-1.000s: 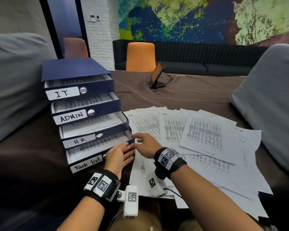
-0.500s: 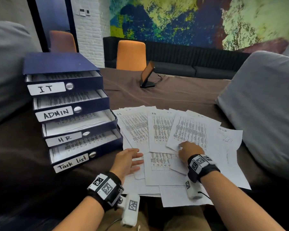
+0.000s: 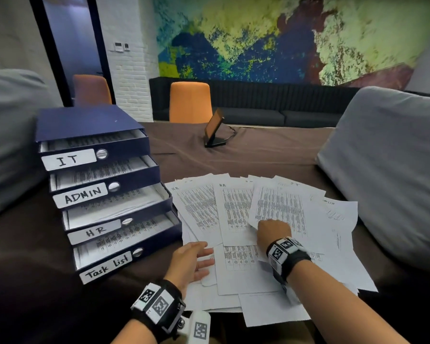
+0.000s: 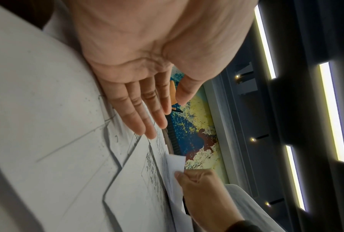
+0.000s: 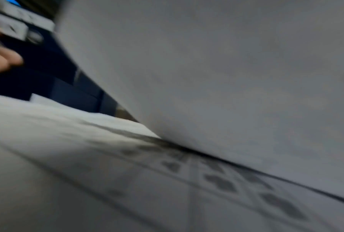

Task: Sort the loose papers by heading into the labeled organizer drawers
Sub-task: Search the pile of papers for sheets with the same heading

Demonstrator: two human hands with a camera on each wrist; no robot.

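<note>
Though all four organizer drawers (image 3: 104, 194) at the left already held sheets, many loose papers (image 3: 233, 212) lay fanned just beside them on the table (image 3: 271, 155). The left hand (image 3: 191, 263) rested flat, fingers straight; the right hand (image 3: 273, 232) pinched an IT-headed sheet (image 3: 283, 204), open cloth beyond.

The organizer (image 3: 104, 184) stands left of the loose papers (image 3: 238, 209) spread on the table (image 3: 271, 155).

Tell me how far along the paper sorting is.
Partly done: all four drawers already hold sheets. In hand: the right hand pinches the corner of a sheet headed IT; the left hand lies flat on the pile. Left: many loose papers.
</note>
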